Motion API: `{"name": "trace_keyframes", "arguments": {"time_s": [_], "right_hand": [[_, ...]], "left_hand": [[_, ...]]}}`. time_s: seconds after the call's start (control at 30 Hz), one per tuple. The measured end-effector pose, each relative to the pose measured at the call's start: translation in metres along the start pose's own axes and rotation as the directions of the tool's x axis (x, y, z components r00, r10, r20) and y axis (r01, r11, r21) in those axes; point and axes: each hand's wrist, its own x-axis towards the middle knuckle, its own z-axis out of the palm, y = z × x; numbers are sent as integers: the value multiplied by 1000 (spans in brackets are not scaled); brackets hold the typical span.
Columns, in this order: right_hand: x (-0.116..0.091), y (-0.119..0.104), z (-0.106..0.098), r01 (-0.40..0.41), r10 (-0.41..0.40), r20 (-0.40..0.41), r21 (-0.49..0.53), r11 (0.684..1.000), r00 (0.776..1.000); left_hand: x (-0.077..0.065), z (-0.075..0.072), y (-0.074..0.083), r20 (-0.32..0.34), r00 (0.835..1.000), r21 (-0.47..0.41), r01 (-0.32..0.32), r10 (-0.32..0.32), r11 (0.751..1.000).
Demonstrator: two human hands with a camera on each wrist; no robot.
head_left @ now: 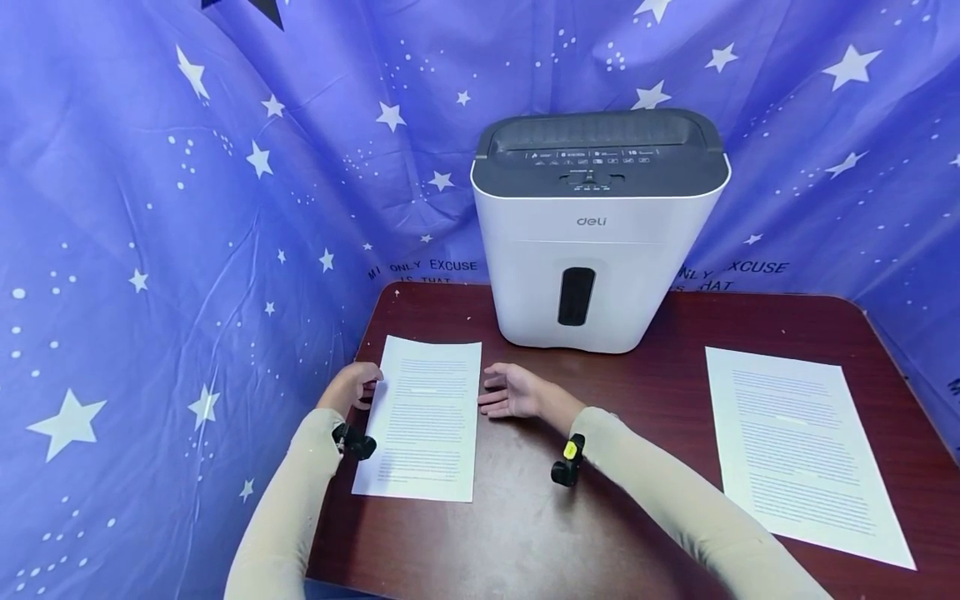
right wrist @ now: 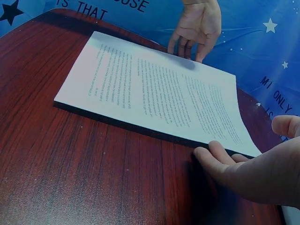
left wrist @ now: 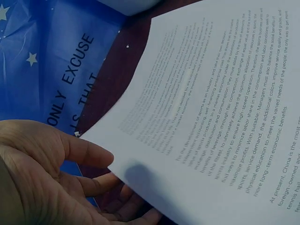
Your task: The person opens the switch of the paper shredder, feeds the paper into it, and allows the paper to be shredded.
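A printed sheet of paper [head_left: 427, 421] lies on the left part of the table between the two hands. My left hand [head_left: 352, 386] is at its left long edge. In the left wrist view, that hand's thumb [left wrist: 89, 150] tip meets the paper's edge and the other fingers extend below it. At the opposite long edge is my right hand [head_left: 517, 392], palm turned inward with loosely spread fingers. The right wrist view has its fingertips [right wrist: 206, 157] right at the edge and the thumb raised apart. A dark strip of shadow runs under that near edge.
A white and grey paper shredder [head_left: 600, 258] stands at the back of the dark red table [head_left: 555, 533]. Another printed sheet [head_left: 806, 450] lies on the right. A blue curtain [head_left: 187, 250] with white stars hangs behind and along the left side.
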Motion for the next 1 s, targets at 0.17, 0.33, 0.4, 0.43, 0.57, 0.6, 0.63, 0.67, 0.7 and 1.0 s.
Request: {"name": "trace_keyframes", "arguments": {"time_s": [0.17,0.33,0.4,0.43,0.57,0.6,0.63,0.67,0.7,1.0], "right_hand": [[2,5,-2,17,-17,-45,4,1000,999],[3,7,-4,32,-32,-76,-2,999,997],[2,7,-5,35,-34,-77,2,999,996],[2,6,-6,35,-35,-76,4,999,996],[2,6,-7,35,-36,-70,-10,999,997],[2,6,-7,37,-39,-71,-27,999,997],[2,6,-7,40,-43,-74,-48,998,996],[2,7,-7,45,-51,-75,-76,996,996],[3,8,-7,50,-58,-79,-98,994,995],[4,17,-12,129,-140,-70,-144,981,988]], "left_hand": [[110,-4,-39,44,999,8,-30,29,1000],[90,3,-37,36,999,3,-39,39,999],[63,7,-27,29,999,3,-34,33,999],[52,9,-23,27,999,-5,-26,26,1000],[33,13,-17,28,999,-11,-23,23,1000],[41,12,-20,39,999,-15,-26,26,1000],[49,11,-22,47,998,-13,-35,36,999],[60,10,-26,57,997,-13,-45,46,999],[75,8,-30,71,996,-11,-61,61,998],[104,14,-39,163,967,-188,-166,198,968]]}}
